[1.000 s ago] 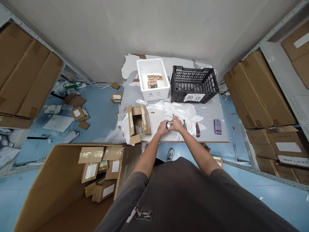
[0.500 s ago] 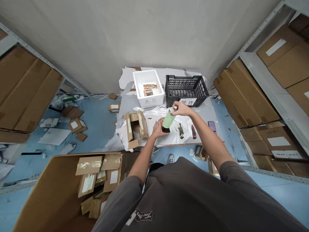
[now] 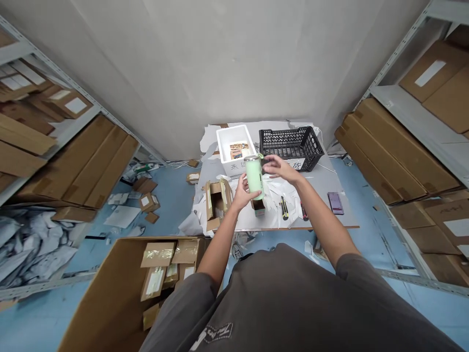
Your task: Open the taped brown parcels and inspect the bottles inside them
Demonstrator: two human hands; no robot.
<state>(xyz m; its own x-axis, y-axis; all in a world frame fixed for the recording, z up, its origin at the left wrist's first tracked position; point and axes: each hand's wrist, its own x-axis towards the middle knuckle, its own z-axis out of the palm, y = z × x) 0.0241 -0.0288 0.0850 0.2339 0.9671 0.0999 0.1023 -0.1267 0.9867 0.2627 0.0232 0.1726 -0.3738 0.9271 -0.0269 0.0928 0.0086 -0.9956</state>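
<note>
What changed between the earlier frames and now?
The green tumbler has risen out of its box. The left hand now grips it instead of the box; the right hand, previously at its lid, has opened beside it. The foam bin, plastic crate and open carton stayed put.

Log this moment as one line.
left hand: holds pale-green cylindrical silver-rimmed tumbler | right hand: open near tumbler's top, contact unclear | behind: white rectangular foam bin, black plastic lattice crate
</note>
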